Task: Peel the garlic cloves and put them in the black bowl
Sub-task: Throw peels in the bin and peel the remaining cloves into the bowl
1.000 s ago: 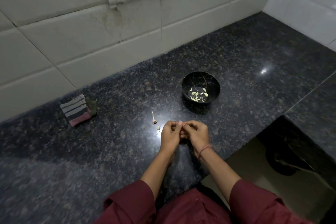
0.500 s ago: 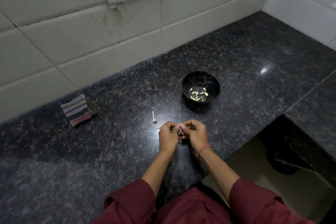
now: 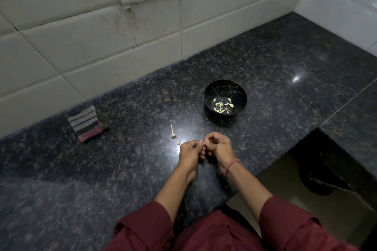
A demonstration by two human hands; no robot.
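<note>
Two-handed pinch over the counter (image 3: 265,63) — left hand (image 3: 188,153) and right hand (image 3: 219,146) fingertip to fingertip, both curled round a garlic clove (image 3: 204,143) barely showing between them. Beyond, just right: black bowl (image 3: 234,89) with peeled cloves (image 3: 222,106) on its floor. Just beside left hand, one loose clove (image 3: 178,142) and a stem (image 3: 173,131); folded cloth (image 3: 86,123) far left.

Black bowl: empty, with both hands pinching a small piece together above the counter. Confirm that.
One error: the head view shows the black bowl holding several peeled cloves, not empty. The left hand and right hand do pinch a small piece together above the counter.
</note>
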